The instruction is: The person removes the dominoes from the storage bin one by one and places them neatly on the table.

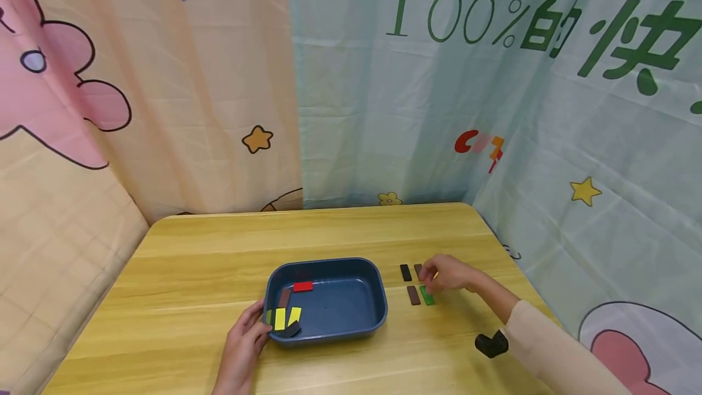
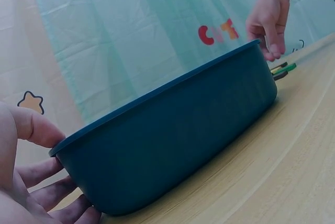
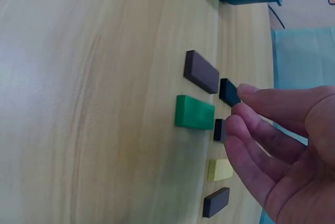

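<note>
A dark blue plastic basin (image 1: 351, 335) stands on the table. My left hand (image 1: 244, 342) grips its left end, thumb on the rim and fingers against the outer wall (image 2: 167, 135). To the right of the basin, small flat rectangular blocks lie on the table: a black block (image 1: 405, 272), a brown block (image 1: 414, 295) and a green block (image 3: 194, 112) among them. My right hand (image 1: 446, 274) hovers over these blocks, its fingers bent and nothing visible between them. A yellow block (image 3: 220, 169) and a dark brown block (image 3: 216, 202) also lie near it.
Inside the basin at its left end lie several blocks, including a red one (image 1: 303, 286), a yellow one (image 1: 280, 319) and a black one (image 1: 290, 329). Printed curtains (image 1: 351, 108) hang behind the wooden table (image 1: 192, 273) and along both sides.
</note>
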`<state>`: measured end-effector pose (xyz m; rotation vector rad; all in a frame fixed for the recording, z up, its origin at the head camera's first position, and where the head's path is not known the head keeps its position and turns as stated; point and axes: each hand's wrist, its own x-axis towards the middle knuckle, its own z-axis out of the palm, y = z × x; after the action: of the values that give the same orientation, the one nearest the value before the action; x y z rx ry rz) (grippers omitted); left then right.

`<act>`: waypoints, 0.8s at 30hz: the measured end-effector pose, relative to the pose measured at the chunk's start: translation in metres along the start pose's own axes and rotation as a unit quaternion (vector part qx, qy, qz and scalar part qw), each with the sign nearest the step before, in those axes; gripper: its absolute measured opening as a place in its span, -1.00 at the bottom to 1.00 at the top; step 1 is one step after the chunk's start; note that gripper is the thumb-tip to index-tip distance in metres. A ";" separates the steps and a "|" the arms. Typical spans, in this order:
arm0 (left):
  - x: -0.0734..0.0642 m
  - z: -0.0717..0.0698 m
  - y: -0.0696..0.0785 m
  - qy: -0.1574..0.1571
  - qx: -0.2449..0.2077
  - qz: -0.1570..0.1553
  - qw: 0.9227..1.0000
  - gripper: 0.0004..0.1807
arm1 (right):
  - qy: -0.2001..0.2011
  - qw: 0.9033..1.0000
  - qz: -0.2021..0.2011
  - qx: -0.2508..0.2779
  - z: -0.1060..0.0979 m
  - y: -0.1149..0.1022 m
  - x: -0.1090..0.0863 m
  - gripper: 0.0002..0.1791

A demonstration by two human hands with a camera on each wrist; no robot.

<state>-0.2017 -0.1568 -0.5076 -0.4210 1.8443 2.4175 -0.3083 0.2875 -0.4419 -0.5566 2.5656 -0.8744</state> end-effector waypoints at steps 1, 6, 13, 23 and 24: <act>0.000 0.000 0.000 -0.001 0.001 0.001 1.000 -0.30 | -0.004 1.000 -0.007 0.008 0.000 -0.002 0.002 -0.80; 0.000 0.000 -0.002 -0.004 0.001 0.009 1.000 -0.30 | -0.021 0.998 -0.057 0.022 -0.001 -0.015 0.015 -0.77; 0.001 0.000 -0.001 -0.001 0.002 0.006 1.000 -0.30 | -0.035 0.993 -0.114 -0.019 0.003 -0.042 0.036 -0.77; 0.000 -0.001 -0.001 -0.006 -0.003 0.011 1.000 -0.31 | -0.076 0.983 -0.157 -0.062 0.008 -0.082 0.058 -0.75; 0.000 -0.001 -0.001 -0.006 -0.003 0.010 1.000 -0.32 | -0.080 0.982 -0.157 -0.062 0.009 -0.087 0.060 -0.74</act>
<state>-0.2017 -0.1572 -0.5089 -0.3886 1.8461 2.4336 -0.3346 0.1914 -0.4060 -1.0482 2.4340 -0.7339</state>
